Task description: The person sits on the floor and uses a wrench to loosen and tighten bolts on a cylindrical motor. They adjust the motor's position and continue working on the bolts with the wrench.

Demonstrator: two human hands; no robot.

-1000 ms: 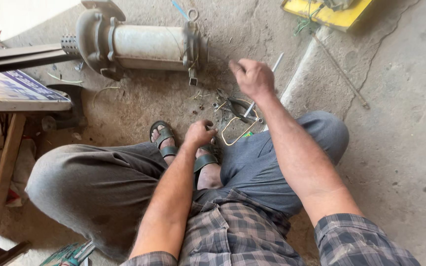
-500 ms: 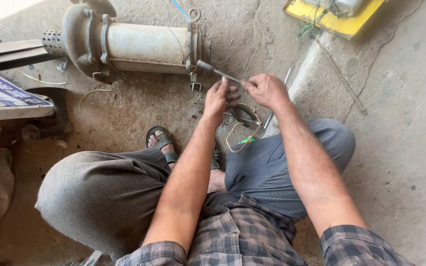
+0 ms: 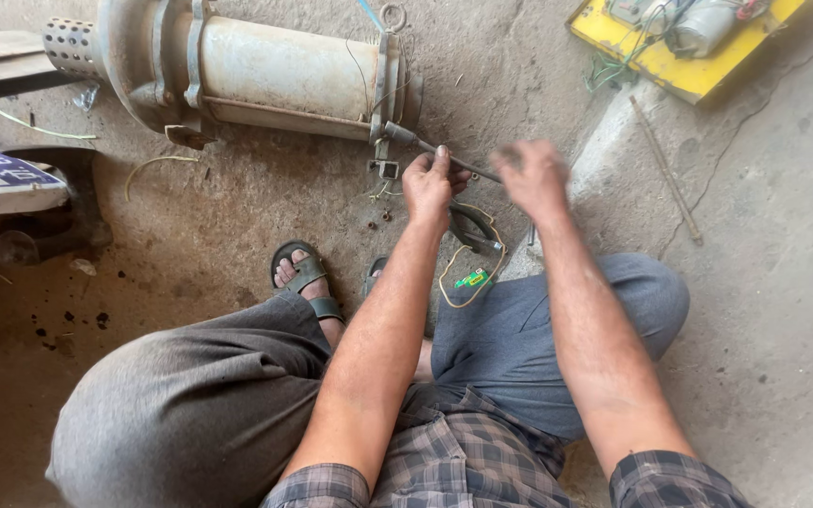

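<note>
- My left hand [image 3: 430, 183] gripped the thin cable [image 3: 425, 146] beside the pump's [image 3: 265, 71] flange, on the concrete floor [image 3: 237, 216].
- The cable ran rightward to my blurred right hand [image 3: 534, 174]; its grip I couldn't tell.
- Left hand sat nearer the pump.

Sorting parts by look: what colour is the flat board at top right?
Yellow board, clearest in the head view.

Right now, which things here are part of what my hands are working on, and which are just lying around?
In hand:
left hand
right hand
long socket wrench
cylindrical pump

Lying about:
pliers
yellow tray
metal rod
wire loop
</note>
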